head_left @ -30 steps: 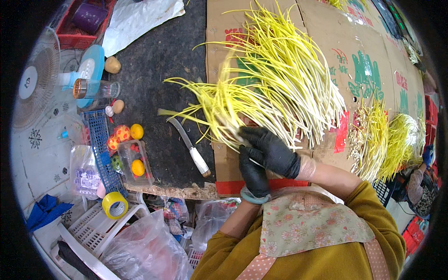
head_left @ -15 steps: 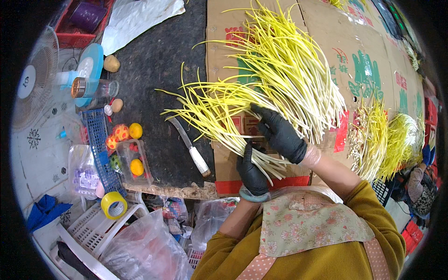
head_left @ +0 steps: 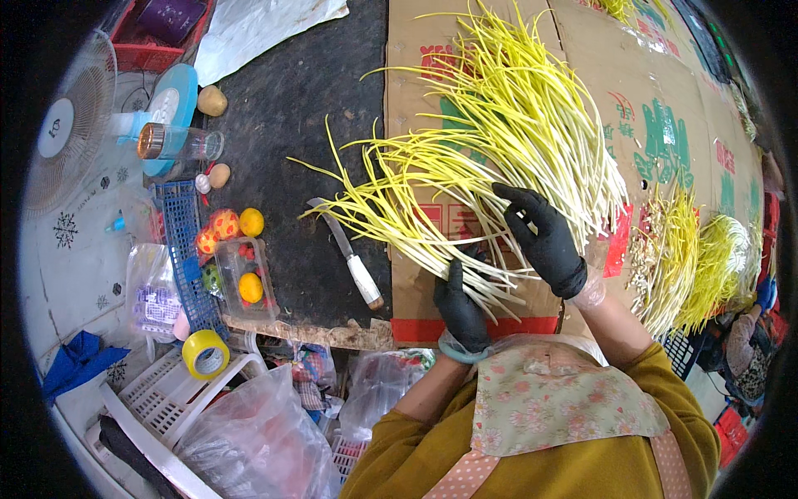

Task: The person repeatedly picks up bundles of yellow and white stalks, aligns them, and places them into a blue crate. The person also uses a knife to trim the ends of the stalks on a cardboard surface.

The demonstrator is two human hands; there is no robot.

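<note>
- Stalks in the held bunch (head_left: 395, 230) look long, thin and slightly bent, bright yellow at the tips and fading to creamy white at the ends nearest the person.
- The left hand (head_left: 460, 308), in a black glove, has its fingers clamped on this bunch near the pale ends; its thumb lies over the stalks, and the other fingers are mostly hidden beneath.
- White ends poke out past the left hand unevenly, some longer than others, while the yellow tips fan loosely to the left over the dark surface (head_left: 291, 100) of the table.
- The right hand (head_left: 544, 241), also black-gloved, is half curled beside the stalks, its thumb and forefinger apart; whether its fingertips touch any stalk, I cannot tell.
- A large pile (head_left: 540, 125) of the same stalks lies on the cardboard (head_left: 582, 41) beyond the hands, glossy and dense, yellow toward the far left and white toward the near right.
- A knife (head_left: 359, 273) with a white handle lies on the dark surface, its blade tip near the bunch's yellow tips.
- Farther right are a yellow-and-white heap (head_left: 669, 258) and a finer, more tangled one (head_left: 711, 266).
</note>
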